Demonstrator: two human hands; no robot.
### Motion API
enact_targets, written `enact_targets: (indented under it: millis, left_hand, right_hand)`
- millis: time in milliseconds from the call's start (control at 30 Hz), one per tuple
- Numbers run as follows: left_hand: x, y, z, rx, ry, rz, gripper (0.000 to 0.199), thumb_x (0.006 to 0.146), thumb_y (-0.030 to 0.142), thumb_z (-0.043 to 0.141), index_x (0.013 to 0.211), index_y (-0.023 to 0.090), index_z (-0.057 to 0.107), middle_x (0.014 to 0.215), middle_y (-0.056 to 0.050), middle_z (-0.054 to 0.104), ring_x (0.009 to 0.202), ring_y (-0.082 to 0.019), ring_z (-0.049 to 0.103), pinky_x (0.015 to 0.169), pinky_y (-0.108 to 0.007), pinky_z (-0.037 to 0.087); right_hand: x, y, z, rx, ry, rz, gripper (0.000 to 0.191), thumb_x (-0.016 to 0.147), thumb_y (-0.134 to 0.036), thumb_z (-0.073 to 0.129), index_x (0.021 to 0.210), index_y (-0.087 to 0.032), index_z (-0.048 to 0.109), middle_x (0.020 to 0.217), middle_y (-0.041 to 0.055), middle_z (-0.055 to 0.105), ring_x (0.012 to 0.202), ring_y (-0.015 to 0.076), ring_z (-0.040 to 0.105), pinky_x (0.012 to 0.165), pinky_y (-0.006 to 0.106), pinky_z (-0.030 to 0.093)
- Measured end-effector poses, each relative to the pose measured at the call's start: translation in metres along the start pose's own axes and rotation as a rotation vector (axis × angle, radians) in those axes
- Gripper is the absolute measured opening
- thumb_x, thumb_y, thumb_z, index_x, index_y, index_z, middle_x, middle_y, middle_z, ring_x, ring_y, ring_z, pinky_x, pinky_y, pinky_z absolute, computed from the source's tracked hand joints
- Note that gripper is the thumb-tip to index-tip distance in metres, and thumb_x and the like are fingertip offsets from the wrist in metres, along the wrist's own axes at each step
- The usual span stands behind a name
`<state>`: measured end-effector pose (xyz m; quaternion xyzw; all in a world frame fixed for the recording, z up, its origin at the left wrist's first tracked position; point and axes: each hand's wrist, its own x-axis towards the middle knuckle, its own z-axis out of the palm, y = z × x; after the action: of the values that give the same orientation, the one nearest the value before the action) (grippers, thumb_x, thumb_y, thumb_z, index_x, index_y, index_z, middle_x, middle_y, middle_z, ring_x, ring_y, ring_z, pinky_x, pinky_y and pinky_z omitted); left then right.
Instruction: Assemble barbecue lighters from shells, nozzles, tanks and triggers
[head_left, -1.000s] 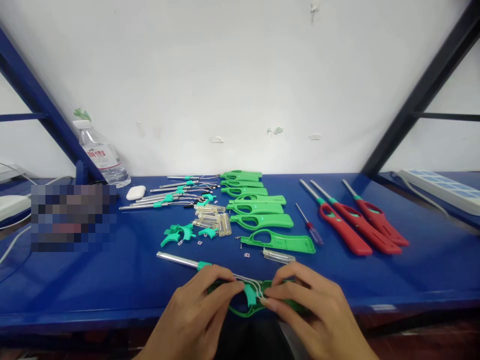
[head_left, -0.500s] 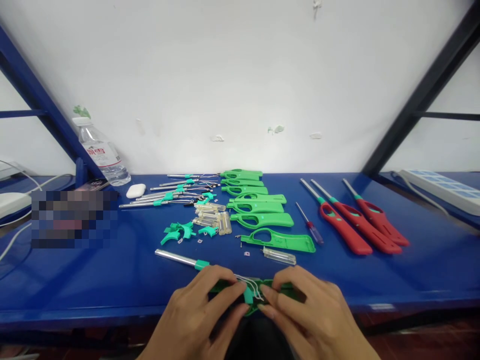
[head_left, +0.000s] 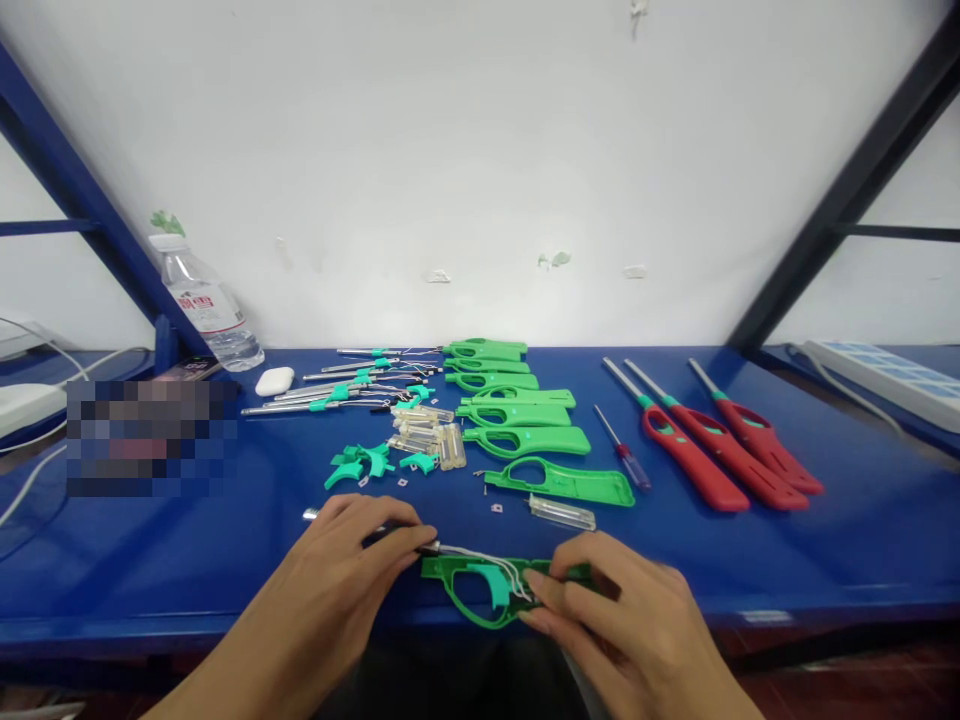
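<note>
My left hand (head_left: 367, 560) is closed around a metal lighter tube (head_left: 310, 515), whose tip shows past the fingers. White wires (head_left: 480, 553) run from its end into a green lighter half-shell (head_left: 480, 618). My right hand (head_left: 615, 600) pinches the shell near the wires' ends, its grip part hidden under the fingers. A teal trigger (head_left: 495, 583) sits in the shell beside the finger loop. Just beyond the hands lie a clear fuel tank (head_left: 561, 513) and another open green half-shell (head_left: 570, 484).
Several green shells (head_left: 532, 440), metal tubes with wires (head_left: 337, 392), clear tanks (head_left: 450, 447) and teal triggers (head_left: 360, 463) cover the table's middle. A screwdriver (head_left: 624, 450) and three red lighters (head_left: 697, 455) lie right. A water bottle (head_left: 210, 310) and white case (head_left: 274, 381) stand back left.
My left hand has moved left from the shell onto the metal tube, uncovering the finger loop and trigger. My right hand keeps its hold on the shell.
</note>
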<state>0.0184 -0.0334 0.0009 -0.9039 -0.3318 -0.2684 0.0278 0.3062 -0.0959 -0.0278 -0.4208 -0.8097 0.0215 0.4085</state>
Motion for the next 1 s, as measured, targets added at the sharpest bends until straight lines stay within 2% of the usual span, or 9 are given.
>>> enact_targets:
  millis: [133,267,400,633,867,1000]
  left_hand:
    - [-0.003,0.0,-0.002,-0.028,-0.007,-0.034,0.03,0.107,0.016,0.049,0.12,0.031,0.071,0.112,0.001,0.074,0.092,-0.02,0.069,0.079,-0.03,0.054]
    - [-0.004,0.004,-0.006,-0.116,-0.026,-0.075,0.028,0.108,0.019,0.05,0.12,0.032,0.071,0.113,0.001,0.072,0.092,-0.016,0.07,0.081,-0.025,0.055]
    - [-0.002,0.004,-0.006,-0.27,-0.067,-0.136,0.025,0.104,0.018,0.059,0.117,0.033,0.074,0.11,0.003,0.07,0.094,-0.013,0.071,0.083,-0.02,0.054]
    - [0.001,-0.006,0.005,-0.52,-0.046,-0.183,0.028,0.1,0.011,0.063,0.109,0.032,0.08,0.106,0.0,0.07,0.091,-0.015,0.07,0.082,-0.024,0.055]
    - [0.002,-0.002,0.004,-0.487,-0.081,-0.186,0.033,0.103,0.009,0.056,0.103,0.031,0.081,0.106,0.0,0.066,0.083,-0.013,0.064,0.074,-0.026,0.05]
    - [0.002,0.004,-0.004,-0.433,-0.14,-0.178,0.033,0.105,0.011,0.053,0.107,0.031,0.079,0.111,-0.001,0.064,0.09,-0.014,0.064,0.079,-0.027,0.052]
  right_hand:
    - [0.001,0.0,0.0,-0.012,0.01,-0.001,0.016,0.104,-0.022,0.064,0.089,-0.022,0.068,0.088,0.0025,0.068,0.067,0.013,0.065,0.058,0.025,0.048]
    - [0.0,0.002,0.002,-0.03,0.014,0.003,0.015,0.104,-0.023,0.064,0.091,-0.022,0.07,0.089,0.003,0.07,0.069,0.0138,0.066,0.06,0.025,0.051]
    - [-0.002,0.003,0.003,-0.022,0.017,0.015,0.017,0.105,-0.024,0.063,0.09,-0.022,0.072,0.089,0.0028,0.07,0.07,0.0132,0.067,0.062,0.024,0.052]
    - [-0.004,0.007,0.001,-0.027,-0.05,0.019,0.012,0.104,-0.021,0.065,0.094,-0.022,0.072,0.093,0.0038,0.07,0.074,0.0135,0.068,0.066,0.024,0.054]
    - [-0.005,0.008,0.002,-0.028,-0.046,0.016,0.013,0.104,-0.023,0.065,0.093,-0.022,0.071,0.092,0.0036,0.07,0.074,0.0138,0.068,0.064,0.025,0.052]
    - [-0.005,0.007,0.001,-0.023,-0.058,0.027,0.011,0.103,-0.023,0.066,0.094,-0.022,0.071,0.093,0.0033,0.07,0.075,0.0139,0.068,0.065,0.025,0.052]
